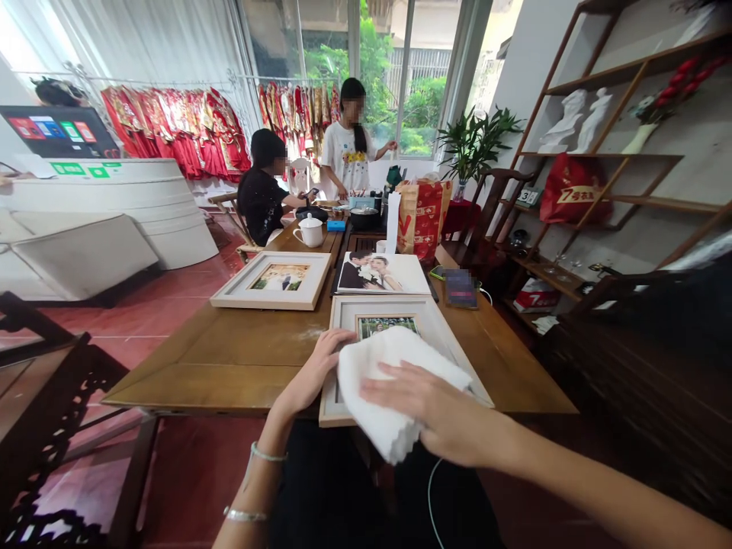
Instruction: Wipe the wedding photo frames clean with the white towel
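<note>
Under my right hand (415, 404) a white cloth (383, 354) is pressed onto a picture frame (457, 366) at the table's near edge. The cloth is bunched, and one corner hangs over the frame's front. My left hand (320, 366) grips the frame's left side, its fingertips partly behind the cloth. The frame has a pale wooden rim, a grey-white mat and a small photo (389, 325), mostly covered by the cloth. Just beyond lies a large wedding photo (400, 274). A second picture frame (320, 290) rests flat to the left.
A phone (460, 288) with a cable lies right of the photo. Farther back on the wooden table (217, 358) stand a white lidded cup (309, 231) and a red-and-tan paper bag (423, 217). Two people (263, 191) are at the far end. Shelves (606, 156) line the right wall.
</note>
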